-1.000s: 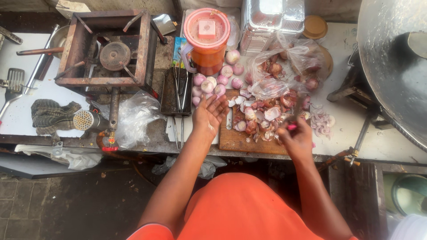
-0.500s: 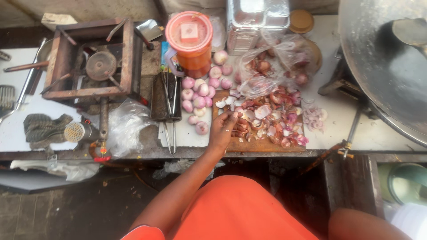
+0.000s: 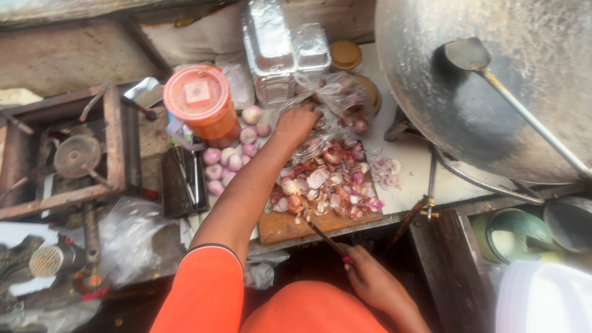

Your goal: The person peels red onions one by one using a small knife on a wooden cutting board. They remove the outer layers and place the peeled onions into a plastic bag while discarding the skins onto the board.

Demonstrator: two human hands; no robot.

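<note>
White counter [image 3: 412, 185] bearing chopping board [image 3: 283, 227], peeled onions [image 3: 223, 163]

Person in a bright orange short-sleeved shirt, sleeve hem edged with a thin dark and white band at the upper arm, forearms bare, left hand [image 3: 296, 123] and right hand [image 3: 370, 280] ungloved, no rings or watch showing

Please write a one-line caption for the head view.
Left hand reaches into clear bag of onions; right hand holds knife below cutting board.

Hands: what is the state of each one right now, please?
Left hand: reaching into the plastic bag; grip cannot be told.
Right hand: closed on a knife.
</note>
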